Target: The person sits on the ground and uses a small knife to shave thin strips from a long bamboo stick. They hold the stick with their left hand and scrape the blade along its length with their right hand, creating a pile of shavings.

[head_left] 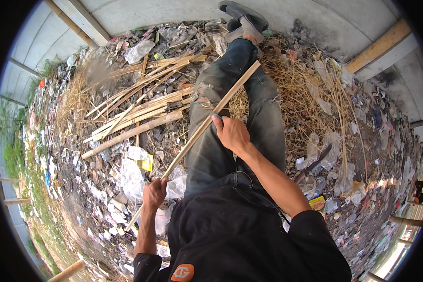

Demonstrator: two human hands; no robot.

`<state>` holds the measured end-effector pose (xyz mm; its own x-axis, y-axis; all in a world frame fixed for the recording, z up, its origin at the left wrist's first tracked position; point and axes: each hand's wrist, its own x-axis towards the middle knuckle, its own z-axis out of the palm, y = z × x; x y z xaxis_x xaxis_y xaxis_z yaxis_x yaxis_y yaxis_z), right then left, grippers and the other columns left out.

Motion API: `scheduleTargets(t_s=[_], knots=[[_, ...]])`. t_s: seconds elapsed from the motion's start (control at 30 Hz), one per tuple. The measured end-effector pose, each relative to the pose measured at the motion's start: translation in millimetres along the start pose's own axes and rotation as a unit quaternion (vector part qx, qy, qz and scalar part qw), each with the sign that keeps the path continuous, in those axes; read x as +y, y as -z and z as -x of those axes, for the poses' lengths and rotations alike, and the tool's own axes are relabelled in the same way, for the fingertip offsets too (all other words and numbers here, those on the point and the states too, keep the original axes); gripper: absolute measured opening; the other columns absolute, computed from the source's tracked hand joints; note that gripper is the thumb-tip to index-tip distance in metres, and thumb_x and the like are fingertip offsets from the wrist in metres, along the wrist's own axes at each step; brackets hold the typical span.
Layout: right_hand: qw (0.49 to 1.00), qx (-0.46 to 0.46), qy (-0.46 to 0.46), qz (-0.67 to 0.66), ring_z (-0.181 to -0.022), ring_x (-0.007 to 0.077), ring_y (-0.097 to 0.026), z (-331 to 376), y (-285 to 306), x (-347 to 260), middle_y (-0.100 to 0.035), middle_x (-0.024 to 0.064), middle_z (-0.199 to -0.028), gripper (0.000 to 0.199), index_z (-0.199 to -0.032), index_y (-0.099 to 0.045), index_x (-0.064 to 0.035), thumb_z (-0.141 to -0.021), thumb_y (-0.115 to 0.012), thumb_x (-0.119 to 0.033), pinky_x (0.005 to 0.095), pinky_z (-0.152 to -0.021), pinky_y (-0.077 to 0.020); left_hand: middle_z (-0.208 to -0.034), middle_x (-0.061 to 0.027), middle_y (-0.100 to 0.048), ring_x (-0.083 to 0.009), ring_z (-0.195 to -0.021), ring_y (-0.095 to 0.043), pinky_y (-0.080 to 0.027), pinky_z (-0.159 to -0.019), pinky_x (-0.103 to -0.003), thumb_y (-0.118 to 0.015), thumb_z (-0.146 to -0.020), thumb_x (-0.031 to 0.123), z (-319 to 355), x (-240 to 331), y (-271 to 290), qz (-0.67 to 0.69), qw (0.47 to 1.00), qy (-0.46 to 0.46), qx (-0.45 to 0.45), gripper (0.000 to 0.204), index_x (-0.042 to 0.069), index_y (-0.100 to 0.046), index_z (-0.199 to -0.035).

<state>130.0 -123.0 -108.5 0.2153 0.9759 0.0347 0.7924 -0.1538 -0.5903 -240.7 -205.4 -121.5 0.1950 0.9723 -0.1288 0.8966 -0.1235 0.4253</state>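
Observation:
A long, pale bamboo strip lies slantwise across my lap, from the lower left up to my far knee. My left hand is closed round it near its lower end, and a thin piece sticks out below the fist. Farther up, my right hand grips the same strip over my thighs, its thumb pressed along the top. A small bluish spot shows by that thumb; I cannot make out what it is. To the left of my legs lies a loose pile of split bamboo strips, with a thicker bamboo pole at its near side.
My outstretched legs are in torn jeans, with dark sandals by the grey wall. Dry straw and plastic litter cover the ground. A dark, curved blade-like thing lies to my right. Wooden posts stand along the wall.

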Motion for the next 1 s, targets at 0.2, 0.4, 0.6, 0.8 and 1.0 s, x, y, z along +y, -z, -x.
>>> scheduleTargets(t_s=[0.2, 0.4, 0.6, 0.8, 1.0], knots=[[1.000, -0.001, -0.016, -0.025, -0.073, 0.0472, -0.069, -3.9, 2.2, 6.9, -0.069, 0.0276, -0.075, 0.066, -0.077, -0.067, -0.0008, -0.110, -0.043, -0.053, 0.0570, -0.066, -0.0545, -0.061, -0.0259, -0.060, -0.0482, -0.059, -0.063, -0.048, -0.054, -0.054, -0.066, -0.103, 0.036, -13.9, 36.9, 7.8, -0.003, 1.000, 0.003, -0.006, 0.047, 0.000, -0.064, -0.072], [0.998, -0.049, -0.015, -0.030, -0.072, 0.0497, -0.068, 3.2, -0.1, -4.3, -0.067, 0.0289, -0.072, 0.071, -0.075, -0.066, 0.0014, -0.111, -0.042, -0.055, 0.0565, -0.067, -0.0540, -0.066, -0.0303, -0.061, -0.0520, -0.065, -0.064, -0.049, -0.060, -0.057, -0.063, -0.104, 0.040, -38.0, 92.9, -7.8, 0.057, 0.998, 0.019, -0.012, 0.051, -0.002, -0.066, -0.074], [0.998, -0.027, -0.009, -0.050, -0.073, 0.0486, -0.069, 6.0, -4.7, 3.4, -0.069, 0.0295, -0.074, 0.069, -0.079, -0.070, 0.0016, -0.110, -0.044, -0.054, 0.0565, -0.067, -0.0551, -0.076, -0.0341, -0.066, -0.0540, -0.078, -0.068, -0.054, -0.071, -0.060, -0.057, -0.106, 0.045, -88.7, 142.0, -21.4, 0.067, 0.997, 0.000, -0.034, 0.056, -0.004, -0.074, -0.086], [0.994, -0.057, -0.016, -0.093, -0.073, 0.0496, -0.069, 9.3, -1.4, 5.1, -0.068, 0.0307, -0.073, 0.070, -0.078, -0.071, 0.0040, -0.110, -0.045, -0.053, 0.0565, -0.067, -0.0544, -0.078, -0.0361, -0.067, -0.0542, -0.081, -0.069, -0.056, -0.076, -0.059, -0.058, -0.106, 0.045, -91.0, 144.1, -21.1, 0.079, 0.996, -0.001, -0.042, 0.057, -0.005, -0.075, -0.086], [0.989, -0.073, -0.015, -0.126, -0.072, 0.0500, -0.068, 10.3, -2.3, 7.7, -0.067, 0.0305, -0.071, 0.070, -0.079, -0.070, 0.0057, -0.110, -0.046, -0.052, 0.0562, -0.067, -0.0538, -0.076, -0.0356, -0.066, -0.0545, -0.079, -0.069, -0.056, -0.075, -0.059, -0.059, -0.105, 0.043, -94.3, 151.9, -20.1, 0.087, 0.995, 0.003, -0.039, 0.057, -0.007, -0.073, -0.084]])
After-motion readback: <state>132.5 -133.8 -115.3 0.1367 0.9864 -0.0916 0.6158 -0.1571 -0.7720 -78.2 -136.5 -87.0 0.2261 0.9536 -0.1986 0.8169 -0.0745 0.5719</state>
